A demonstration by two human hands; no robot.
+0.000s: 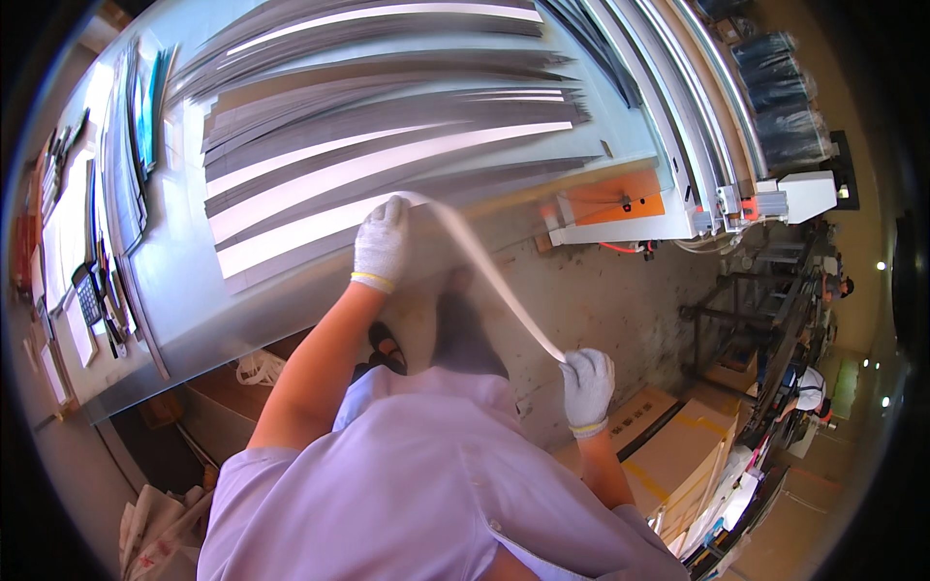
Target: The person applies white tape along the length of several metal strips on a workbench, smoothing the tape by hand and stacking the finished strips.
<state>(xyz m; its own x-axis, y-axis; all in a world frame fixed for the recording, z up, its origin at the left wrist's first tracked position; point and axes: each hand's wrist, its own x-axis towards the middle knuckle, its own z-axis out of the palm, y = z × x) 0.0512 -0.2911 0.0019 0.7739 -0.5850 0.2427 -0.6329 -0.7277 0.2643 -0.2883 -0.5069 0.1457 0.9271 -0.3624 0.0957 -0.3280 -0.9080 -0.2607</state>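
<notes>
A long, narrow pale strip runs slack from the table's near edge down to my right hand, whose gloved fingers are closed on its end, out over the floor. My left hand, also in a grey-white glove with a yellow cuff, is at the near edge of the table. Its fingers are pressed together on the strip where it leaves the table; the exact grip is partly hidden. Dark grey strips lie in layered rows beyond, several with white faces, such as the white strip beside my left hand.
A machine with metal rails and an orange panel stands at the far right. Tools and a calculator lie at the table's left end. Flat cardboard boxes are stacked at lower right. Other people are in the right distance.
</notes>
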